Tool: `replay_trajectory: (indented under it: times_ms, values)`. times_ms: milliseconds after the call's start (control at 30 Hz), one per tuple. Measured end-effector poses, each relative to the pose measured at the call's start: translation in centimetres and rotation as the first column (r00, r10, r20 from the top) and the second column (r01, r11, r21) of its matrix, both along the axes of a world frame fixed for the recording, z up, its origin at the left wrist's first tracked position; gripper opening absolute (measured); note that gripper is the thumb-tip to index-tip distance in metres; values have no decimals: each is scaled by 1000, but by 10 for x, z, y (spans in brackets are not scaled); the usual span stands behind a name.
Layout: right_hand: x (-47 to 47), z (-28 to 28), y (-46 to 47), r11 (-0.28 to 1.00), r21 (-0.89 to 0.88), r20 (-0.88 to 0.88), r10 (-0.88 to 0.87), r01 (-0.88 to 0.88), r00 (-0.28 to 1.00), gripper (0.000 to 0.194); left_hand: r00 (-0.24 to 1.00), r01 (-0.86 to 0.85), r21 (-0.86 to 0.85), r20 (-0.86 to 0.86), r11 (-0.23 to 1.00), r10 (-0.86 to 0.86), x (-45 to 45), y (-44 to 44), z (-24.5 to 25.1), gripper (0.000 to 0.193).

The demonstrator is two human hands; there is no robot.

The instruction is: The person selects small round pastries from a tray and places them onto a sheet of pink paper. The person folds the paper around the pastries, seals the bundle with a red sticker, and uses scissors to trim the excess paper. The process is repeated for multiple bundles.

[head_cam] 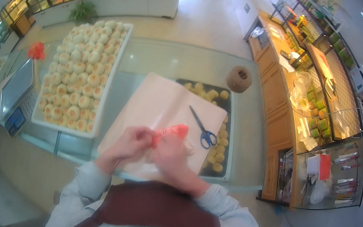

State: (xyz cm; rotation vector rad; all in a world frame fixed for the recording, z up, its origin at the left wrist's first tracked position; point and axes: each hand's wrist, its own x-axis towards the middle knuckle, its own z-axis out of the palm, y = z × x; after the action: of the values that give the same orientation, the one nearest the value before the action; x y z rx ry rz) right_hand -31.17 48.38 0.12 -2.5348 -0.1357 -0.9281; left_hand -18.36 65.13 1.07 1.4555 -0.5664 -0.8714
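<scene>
A red wrapper [181,130] bearing pale writing is between my hands, low over a large pale sheet [155,98]. The fingers of my left hand [134,142] pinch its left end. My right hand [171,156] grips it from the near side and hides much of it. Something whitish, too blurred to name, shows just beyond my right knuckles. Scissors [203,129] with dark blades and blue handles lie on the sheet, right of my right hand. Their blades point away from me.
Left stands a white tray [103,99] heaped with round buns [80,70], beside a scale [20,85] and a red bundle [36,50]. The sheet partly covers a dark tray [229,129] of small round pastries [221,146]. Behind it sits a brown twine spool [239,79] on the glass counter [176,58].
</scene>
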Motion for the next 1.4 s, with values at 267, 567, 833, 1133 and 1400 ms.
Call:
replay_trajectory:
  times_ms: [267, 567, 833, 1133, 1400]
  values:
    - [-11, 24, -15, 996, 44, -248, 83, -74, 965, 23, 867, -248, 118, 469, 962, 166, 5, 0, -25, 14]
    - [13, 43, -71, 953, 95, -507, 295, -288, 809, 103, 347, -425, -54, 912, 904, 218, -34, 6, -4, 63]
    - [-17, 37, -76, 983, 172, -525, 152, -70, 837, 84, 623, -65, 508, 693, 859, -363, -29, -49, 35, 79]
    - [-82, -6, -96, 984, 157, -492, 3, 86, 870, 103, 749, -8, 568, 549, 823, -371, -11, -33, 91, 108]
    - [-110, -20, -74, 985, -57, -574, -164, 161, 802, 82, 683, -486, 63, 649, 872, 334, 50, 155, 197, 98]
